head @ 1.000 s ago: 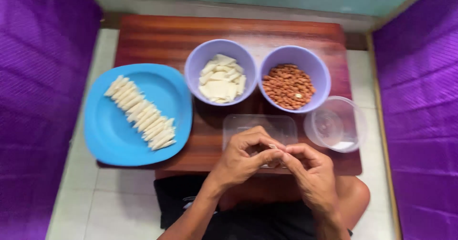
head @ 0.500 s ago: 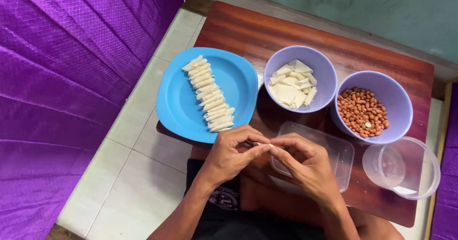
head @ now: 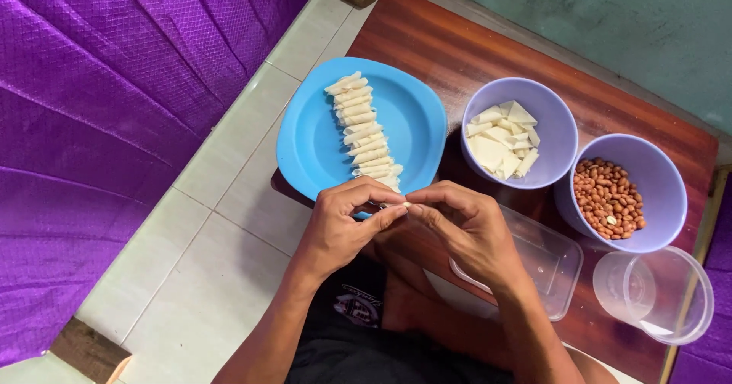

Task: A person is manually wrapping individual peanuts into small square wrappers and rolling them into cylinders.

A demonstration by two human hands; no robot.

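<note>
My left hand point(head: 347, 220) and my right hand point(head: 465, 228) meet fingertip to fingertip over the near edge of a blue plate point(head: 316, 136), pinching a small pale wrapper piece point(head: 406, 205) between them. On the plate lies a row of several rolled pale pastry sticks point(head: 362, 132). A lilac bowl point(head: 557, 121) beyond my right hand holds cut pale wrapper sheets point(head: 499, 141). A second lilac bowl point(head: 659, 170) holds peanuts point(head: 608, 198). All stand on a low dark wooden table point(head: 457, 48).
A clear rectangular plastic container point(head: 545, 266) lies under my right wrist, and a clear round tub point(head: 656, 296) stands at the table's right end. Purple fabric point(head: 99, 109) hangs along the left over a white tiled floor point(head: 221, 216). My folded legs sit below.
The view has swung left and tilted, so the table now runs diagonally. My hands have stayed together at the fingertips, now over the blue plate's near edge.
</note>
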